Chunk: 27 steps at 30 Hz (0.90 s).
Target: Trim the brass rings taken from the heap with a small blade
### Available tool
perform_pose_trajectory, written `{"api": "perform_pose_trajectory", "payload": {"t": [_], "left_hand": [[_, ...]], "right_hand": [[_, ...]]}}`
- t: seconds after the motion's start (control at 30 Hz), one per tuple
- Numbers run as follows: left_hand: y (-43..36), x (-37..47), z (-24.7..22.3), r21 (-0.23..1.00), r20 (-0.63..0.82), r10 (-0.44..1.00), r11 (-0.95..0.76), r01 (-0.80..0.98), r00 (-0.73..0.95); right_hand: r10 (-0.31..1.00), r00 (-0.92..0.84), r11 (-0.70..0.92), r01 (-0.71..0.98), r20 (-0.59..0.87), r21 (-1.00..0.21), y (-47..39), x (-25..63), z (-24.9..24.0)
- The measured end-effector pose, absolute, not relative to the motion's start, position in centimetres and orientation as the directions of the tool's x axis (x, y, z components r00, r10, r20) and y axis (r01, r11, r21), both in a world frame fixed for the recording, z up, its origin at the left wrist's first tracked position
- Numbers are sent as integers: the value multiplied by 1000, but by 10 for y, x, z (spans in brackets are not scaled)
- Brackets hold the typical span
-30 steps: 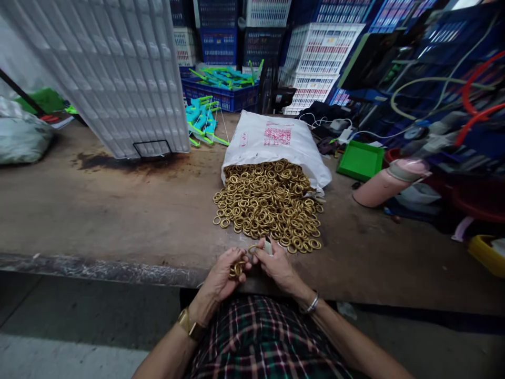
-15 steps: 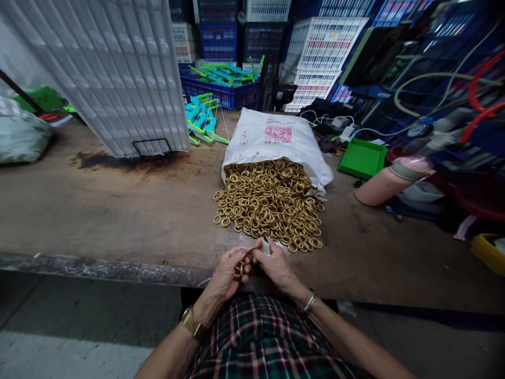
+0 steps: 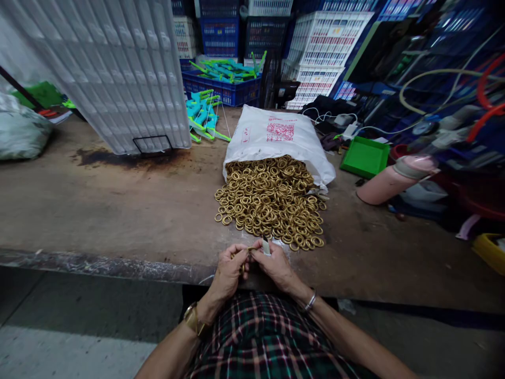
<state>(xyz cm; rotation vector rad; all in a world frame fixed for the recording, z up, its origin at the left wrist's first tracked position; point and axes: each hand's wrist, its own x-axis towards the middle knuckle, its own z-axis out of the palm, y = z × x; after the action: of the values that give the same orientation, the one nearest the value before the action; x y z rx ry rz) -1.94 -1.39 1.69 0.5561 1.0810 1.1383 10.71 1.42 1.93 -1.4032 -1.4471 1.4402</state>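
My left hand (image 3: pixel 229 268) is closed around a few brass-coloured rings, one of them pinched at the fingertips. The fingertips of my right hand (image 3: pixel 276 266) meet that ring (image 3: pixel 250 248) from the other side. A small flat pale tool with a dark tip (image 3: pixel 266 246), perhaps a blade, juts up from my right hand's grip; its lower part is hidden. Just beyond both hands lies a heap of brass-coloured rings (image 3: pixel 272 205), spilling from the mouth of a white woven sack (image 3: pixel 260 137) with red print.
A tall ribbed translucent panel (image 3: pixel 134 79) leans over the table's left side. Blue-green plastic pieces (image 3: pixel 203 113) lie behind the sack. On the right are a green tray (image 3: pixel 365 158) and a pink bottle (image 3: pixel 394 179). Stacked crates (image 3: pixel 315 42) stand at the back.
My left hand has turned so its fingers cover more of the held rings. The ring between my fingertips now appears more edge-on. The view has shifted slightly.
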Motion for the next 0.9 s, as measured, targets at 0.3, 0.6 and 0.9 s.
{"api": "perform_pose_trajectory", "payload": {"t": [0.3, 0.6, 0.9], "left_hand": [[-15, -20, 21, 920, -353, 936, 347, -182, -1], [-16, -24, 18, 806, -428, 886, 464, -368, 178], [-19, -22, 21, 785, -432, 886, 462, -412, 168]], "right_hand": [[956, -197, -153, 303, -219, -941, 17, 106, 19], [956, -201, -141, 330, -215, -933, 17, 105, 26], [963, -240, -21, 397, -125, -918, 19, 109, 17]]}}
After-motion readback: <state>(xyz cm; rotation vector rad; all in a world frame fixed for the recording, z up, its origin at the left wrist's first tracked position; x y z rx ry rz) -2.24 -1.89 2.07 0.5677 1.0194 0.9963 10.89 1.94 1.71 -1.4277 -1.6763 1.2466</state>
